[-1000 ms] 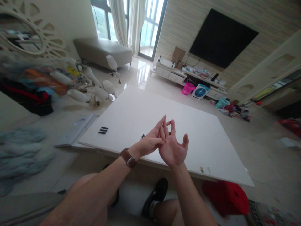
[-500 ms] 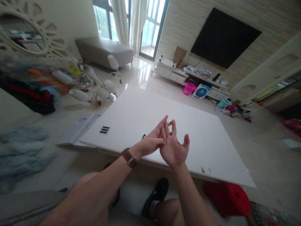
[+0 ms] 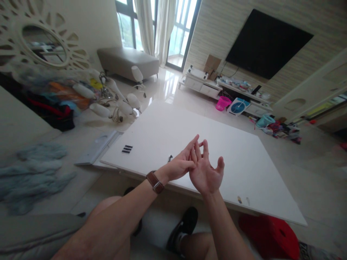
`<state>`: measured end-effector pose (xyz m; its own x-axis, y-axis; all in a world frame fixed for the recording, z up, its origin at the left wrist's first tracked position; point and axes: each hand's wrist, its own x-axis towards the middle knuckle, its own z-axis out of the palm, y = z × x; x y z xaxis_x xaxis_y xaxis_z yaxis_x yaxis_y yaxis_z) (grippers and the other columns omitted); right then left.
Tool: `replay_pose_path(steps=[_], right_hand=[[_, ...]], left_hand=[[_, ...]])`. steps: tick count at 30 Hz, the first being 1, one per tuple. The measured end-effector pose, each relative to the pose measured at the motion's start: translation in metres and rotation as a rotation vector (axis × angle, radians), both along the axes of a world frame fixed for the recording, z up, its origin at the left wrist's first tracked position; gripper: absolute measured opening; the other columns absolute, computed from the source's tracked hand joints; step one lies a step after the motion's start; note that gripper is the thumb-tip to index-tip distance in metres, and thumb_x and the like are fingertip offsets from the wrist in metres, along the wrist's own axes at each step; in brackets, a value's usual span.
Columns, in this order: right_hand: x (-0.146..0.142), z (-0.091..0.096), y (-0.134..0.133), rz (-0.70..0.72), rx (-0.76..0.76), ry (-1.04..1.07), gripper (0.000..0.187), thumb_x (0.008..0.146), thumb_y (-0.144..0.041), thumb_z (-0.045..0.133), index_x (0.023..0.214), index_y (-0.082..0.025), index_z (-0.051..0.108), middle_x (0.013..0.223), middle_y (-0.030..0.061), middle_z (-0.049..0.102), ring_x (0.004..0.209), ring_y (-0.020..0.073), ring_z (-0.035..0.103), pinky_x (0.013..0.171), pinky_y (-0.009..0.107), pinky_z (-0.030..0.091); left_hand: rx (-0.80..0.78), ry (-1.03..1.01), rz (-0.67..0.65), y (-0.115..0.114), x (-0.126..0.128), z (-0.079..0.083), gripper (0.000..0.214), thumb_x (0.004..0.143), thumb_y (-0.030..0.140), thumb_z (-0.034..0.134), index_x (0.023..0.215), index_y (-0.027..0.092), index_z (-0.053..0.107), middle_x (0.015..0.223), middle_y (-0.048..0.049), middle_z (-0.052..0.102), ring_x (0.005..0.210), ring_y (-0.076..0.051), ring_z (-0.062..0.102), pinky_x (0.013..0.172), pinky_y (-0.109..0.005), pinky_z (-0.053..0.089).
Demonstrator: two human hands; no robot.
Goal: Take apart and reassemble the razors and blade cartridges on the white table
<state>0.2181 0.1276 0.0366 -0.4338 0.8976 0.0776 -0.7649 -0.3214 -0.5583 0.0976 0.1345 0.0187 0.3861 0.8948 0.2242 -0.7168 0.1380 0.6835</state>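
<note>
Above a large white board (image 3: 238,162) my two hands meet. My right hand (image 3: 206,175) is palm up, its thumb stretched out to the side and its fingers apart. My left hand (image 3: 180,164) grips the little-finger side of the right hand, with its thumb pressed on the palm and its fingers partly hidden behind the right fingers. On the board, a small dark object (image 3: 170,158) shows just beyond my left hand. Black strips (image 3: 127,149) lie towards the left corner. Two tiny items, one yellowish (image 3: 239,199), rest near the front edge at right.
A chandelier (image 3: 116,104) with white shades stands on the floor at left, near bagged things. A grey drawer-like panel (image 3: 94,148) lies beside the board. A red stool-like object (image 3: 271,234) is at front right. A pink basket (image 3: 223,103) stands by the TV cabinet (image 3: 199,86).
The view has shifted a little, so everything sits slightly further right. My hands keep the same hold on each other.
</note>
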Motion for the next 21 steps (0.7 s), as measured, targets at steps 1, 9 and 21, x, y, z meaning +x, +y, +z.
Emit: replay_pose_path(steps=[1, 9, 21], right_hand=[[0.0, 0.0, 0.0, -0.005, 0.004, -0.012, 0.059, 0.087, -0.065, 0.048, 0.139, -0.039, 0.048, 0.152, -0.0054, 0.042, 0.147, 0.0149, 0.028, 0.125, 0.04, 0.013], [0.001, -0.002, 0.0, -0.037, 0.008, -0.11, 0.06, 0.084, -0.066, 0.051, 0.138, -0.04, 0.049, 0.151, -0.006, 0.045, 0.146, 0.0158, 0.03, 0.122, 0.042, 0.024], [0.004, -0.009, 0.004, -0.127, 0.005, -0.2, 0.063, 0.085, -0.067, 0.048, 0.139, -0.037, 0.051, 0.151, -0.0027, 0.045, 0.147, 0.0199, 0.03, 0.125, 0.047, 0.016]], left_hand=[[-0.002, 0.006, 0.003, 0.0, 0.0, 0.001, 0.106, 0.062, -0.008, 0.053, 0.149, 0.048, 0.031, 0.164, 0.0002, 0.022, 0.148, -0.028, 0.024, 0.117, -0.047, 0.027], [-0.004, 0.007, 0.016, -0.001, 0.001, 0.001, 0.106, 0.062, -0.008, 0.054, 0.15, 0.046, 0.032, 0.162, 0.0, 0.026, 0.148, -0.025, 0.027, 0.118, -0.043, 0.027], [0.028, 0.032, 0.077, 0.009, 0.009, -0.014, 0.103, 0.065, -0.006, 0.06, 0.152, 0.042, 0.03, 0.161, -0.0063, 0.03, 0.143, -0.025, 0.035, 0.116, -0.044, 0.03]])
